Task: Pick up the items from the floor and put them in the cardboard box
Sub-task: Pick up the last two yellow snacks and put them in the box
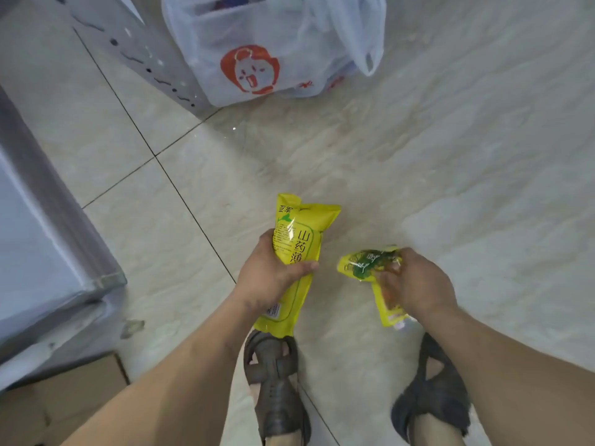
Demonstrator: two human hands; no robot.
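Observation:
My left hand (pixel 269 275) grips a long yellow snack bag (pixel 297 239) around its middle, holding it above the tiled floor with its printed top pointing away from me. To its right, my right hand (pixel 415 284) holds a smaller yellow packet (pixel 363 263) with green print, fingers curled over it. A corner of the cardboard box (pixel 64 394) shows at the lower left, partly behind my left forearm.
A white plastic shopping bag (pixel 257 49) with a red cartoon print stands on the floor at the top. A grey cabinet or appliance (pixel 38 239) fills the left side. My feet in dark sandals (pixel 273 381) are below my hands. Tiled floor (pixel 450 156) spreads to the right.

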